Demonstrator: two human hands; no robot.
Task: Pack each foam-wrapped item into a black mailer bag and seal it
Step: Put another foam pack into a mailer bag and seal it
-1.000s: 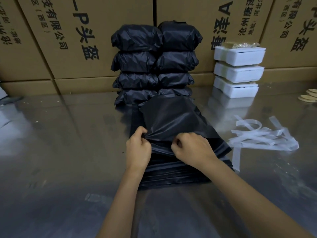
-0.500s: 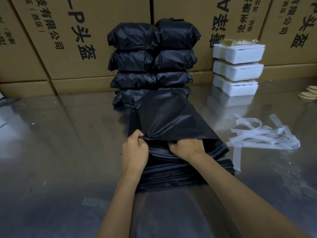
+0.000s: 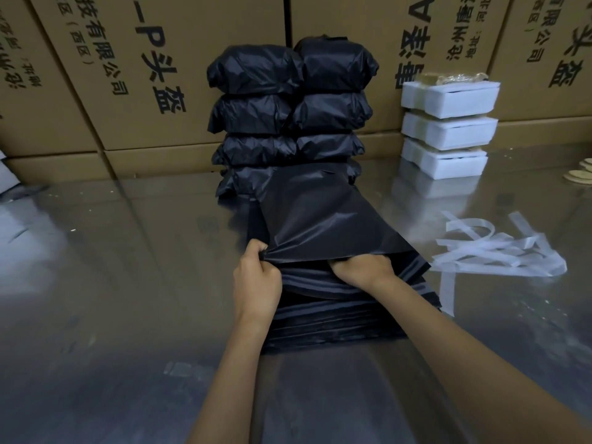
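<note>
A flat pile of black mailer bags (image 3: 336, 325) lies on the steel table in front of me. The top bag (image 3: 320, 219) is lifted at its mouth. My left hand (image 3: 256, 280) pinches the upper lip of that bag at its left corner. My right hand (image 3: 365, 270) reaches into the open mouth, its fingers hidden inside. Three white foam-wrapped items (image 3: 448, 123) are stacked at the back right. Sealed black packages (image 3: 288, 113) stand in two columns behind the pile.
Brown cardboard boxes (image 3: 144, 75) with printed characters line the back of the table. Peeled white adhesive strips (image 3: 499, 254) lie loose to the right of the bags. Small tan discs (image 3: 581, 174) sit at the far right edge. The steel table (image 3: 112, 283) is shiny.
My right hand has gone from pinching the bag's edge to sliding inside its mouth. The upper lip has risen, held by my left hand.
</note>
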